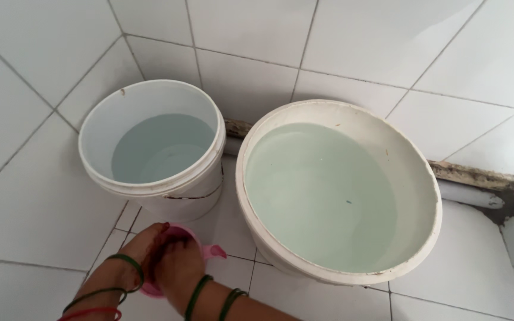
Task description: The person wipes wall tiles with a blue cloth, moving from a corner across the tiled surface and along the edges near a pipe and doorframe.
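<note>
Both hands cup a pink mug (pixel 206 252) low over the floor (pixel 31 208), near the bucket (pixel 156 148). Left hand (pixel 144 244) fingers grip its rim to steady it. Right hand (pixel 179 264) fingers reach inside.

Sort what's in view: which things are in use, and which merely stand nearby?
In use: pink mug, held by left hand and right hand.
Nearby: small white bucket, large white bucket, both holding water; wall pipe.
</note>
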